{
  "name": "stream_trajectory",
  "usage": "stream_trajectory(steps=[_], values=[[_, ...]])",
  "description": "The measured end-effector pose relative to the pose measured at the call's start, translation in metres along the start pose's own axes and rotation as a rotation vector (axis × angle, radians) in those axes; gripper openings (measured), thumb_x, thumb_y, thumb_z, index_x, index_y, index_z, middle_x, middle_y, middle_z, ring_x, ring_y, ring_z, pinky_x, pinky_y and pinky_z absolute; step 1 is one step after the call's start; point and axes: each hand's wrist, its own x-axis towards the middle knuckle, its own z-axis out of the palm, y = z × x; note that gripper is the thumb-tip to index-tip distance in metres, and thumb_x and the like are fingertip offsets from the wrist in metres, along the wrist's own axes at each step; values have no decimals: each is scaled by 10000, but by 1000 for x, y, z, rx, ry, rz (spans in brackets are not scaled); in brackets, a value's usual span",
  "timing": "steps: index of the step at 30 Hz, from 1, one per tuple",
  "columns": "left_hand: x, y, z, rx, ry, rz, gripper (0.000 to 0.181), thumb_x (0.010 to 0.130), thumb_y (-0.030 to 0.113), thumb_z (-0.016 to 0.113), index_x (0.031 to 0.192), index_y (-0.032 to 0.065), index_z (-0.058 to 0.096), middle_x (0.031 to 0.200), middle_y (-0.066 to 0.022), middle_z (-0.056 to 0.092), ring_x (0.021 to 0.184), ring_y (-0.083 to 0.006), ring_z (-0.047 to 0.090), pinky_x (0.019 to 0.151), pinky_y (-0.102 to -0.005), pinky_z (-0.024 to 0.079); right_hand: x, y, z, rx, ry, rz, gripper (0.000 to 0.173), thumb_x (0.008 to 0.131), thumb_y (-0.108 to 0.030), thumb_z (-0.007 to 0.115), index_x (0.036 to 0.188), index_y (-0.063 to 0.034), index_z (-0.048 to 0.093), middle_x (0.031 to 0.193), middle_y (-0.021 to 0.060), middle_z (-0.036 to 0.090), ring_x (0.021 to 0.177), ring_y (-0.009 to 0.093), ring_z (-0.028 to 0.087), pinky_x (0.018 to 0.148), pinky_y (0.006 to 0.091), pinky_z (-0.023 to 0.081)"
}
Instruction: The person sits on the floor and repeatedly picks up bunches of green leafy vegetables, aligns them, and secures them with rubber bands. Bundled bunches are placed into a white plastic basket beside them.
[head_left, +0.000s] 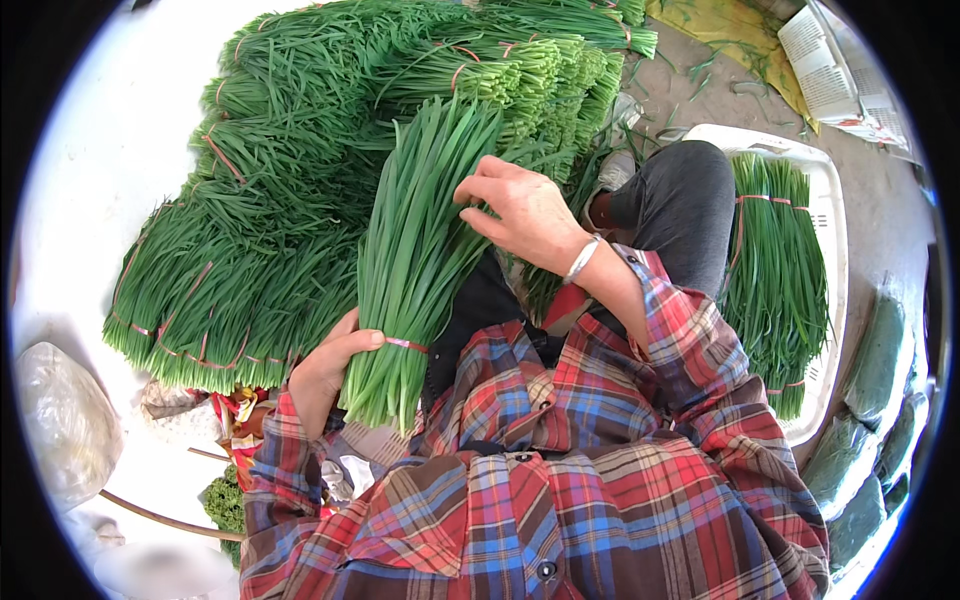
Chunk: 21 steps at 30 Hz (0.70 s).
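Note:
A bundle of garlic chives (424, 225) leans across my lap, its leaves pointing away from me. A reddish tie (406, 344) rings it near the pale stem ends. My left hand (330, 367) grips that lower end, thumb over the stems beside the tie. My right hand (521, 210), with a silver bangle (582, 259) at the wrist, is at the right side of the leaves near their tips. Its fingers are bent and apart; whether they touch a leaf is unclear. Behind the bundle rises a large pile of tied chives (292, 165), partly hidden by it.
To my right, a white plastic basket (834, 225) holds tied chives (780, 285). Plastic-wrapped green bundles (877, 360) lie beyond it. Another white crate (817, 56) stands at the upper right by a yellow sheet (720, 30). A filled clear plastic bag (67, 424) sits at far left.

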Motion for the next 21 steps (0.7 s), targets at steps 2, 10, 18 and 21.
stream_trajectory(steps=[2, 10, 18, 21], values=[[1, -3, -4, 37, 10, -8, 855, 722, 281, 772, 1415, -42, 390, 1284, -179, 577, 1137, -269, 601, 983, -407, 502, 1, 3, 11, -44, -30, -25, 105, 812, -147, 672, 901, -92, 660, 888, 90, 577, 853, 301, 630, 724, 418, 524], [3, -4, 1, 30, -22, -29, 872, 737, 254, 742, 1447, -55, 340, 1309, -192, 560, 1176, -272, 578, 1024, -391, 460, -5, 3, 25, 22, -66, -16, 64, 824, -131, 635, 846, -77, 608, 889, 98, 581, 838, 333, 625, 718, 449, 518], [-2, 12, 16, 646, 106, 289, 922, 650, 208, 806, 1424, -48, 378, 1316, -172, 564, 1189, -265, 573, 1031, -370, 433, -13, 80, 17, 10, 131, 514, 442, 934, -385, 570, 1076, 33, 544, 1040, 239, 623, 954, 410, 612, 853, 448, 491], [-2, 17, 38, 1243, 314, 479, 993, 599, 199, 849, 1433, -32, 362, 1302, -210, 553, 1183, -349, 568, 1005, -411, 446, -24, 77, 12, 1209, 2, 1023, 556, 968, -541, 482, 1247, -67, 566, 1233, 119, 623, 1044, 317, 620, 886, 501, 489]])
